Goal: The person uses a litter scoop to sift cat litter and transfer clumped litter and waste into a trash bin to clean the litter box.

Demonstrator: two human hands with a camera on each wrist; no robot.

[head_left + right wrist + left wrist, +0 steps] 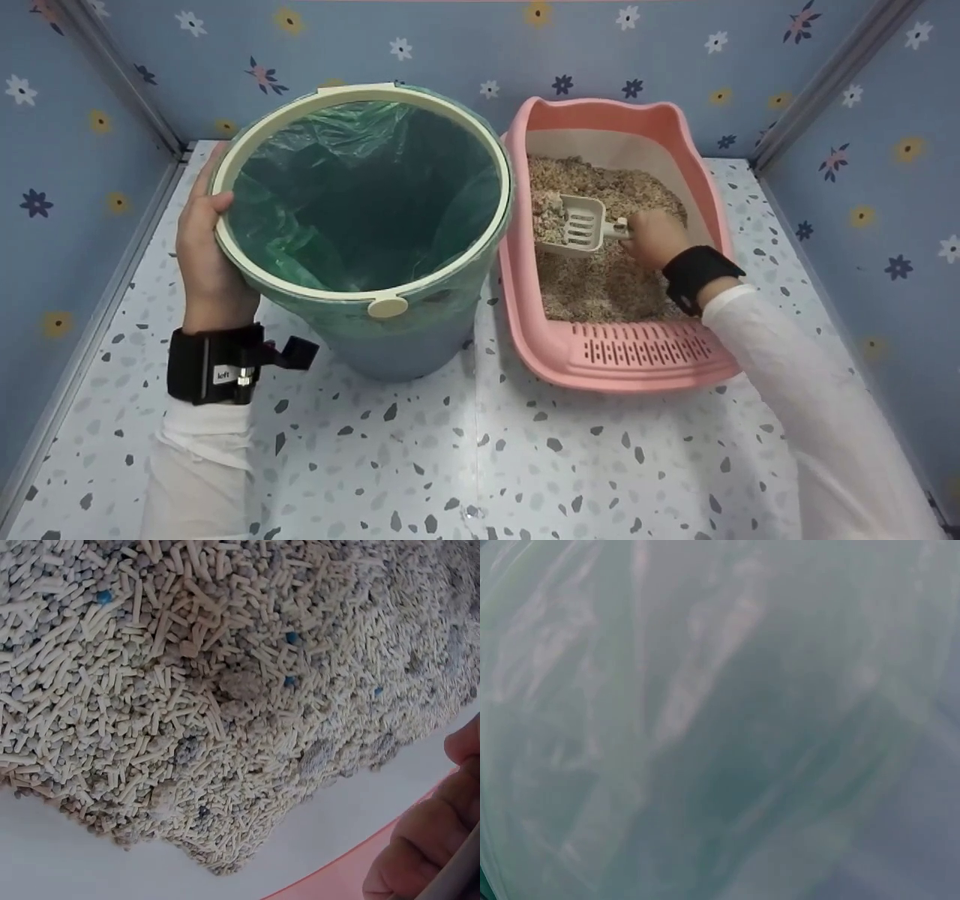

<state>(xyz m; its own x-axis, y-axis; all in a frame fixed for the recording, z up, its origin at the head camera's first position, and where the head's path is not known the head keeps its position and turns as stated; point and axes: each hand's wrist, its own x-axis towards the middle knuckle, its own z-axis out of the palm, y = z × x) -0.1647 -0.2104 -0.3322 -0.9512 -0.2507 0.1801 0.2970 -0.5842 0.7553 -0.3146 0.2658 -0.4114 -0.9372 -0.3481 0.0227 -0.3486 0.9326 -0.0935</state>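
Left hand point(216, 262): thumb over the lip of the cream-rimmed round blue bin point(401, 356), finger spread outside indeterminable. Right hand point(658, 238): fingers curled, gripping the cream slotted scoop point(583, 223), loaded, over the pink litter tray point(637, 377).

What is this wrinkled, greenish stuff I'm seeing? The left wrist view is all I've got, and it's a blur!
Observer: The head view shows a green plastic bin liner folded over the outside of a cream-rimmed trash bin.

Visitor: Oh! Is anyone holding that?

Observer: Yes, the left hand grips the trash bin's side, with the thumb over its edge.

Visitor: And what's happening on the other side?

Observer: The right hand holds a slotted litter scoop inside a pink litter box.
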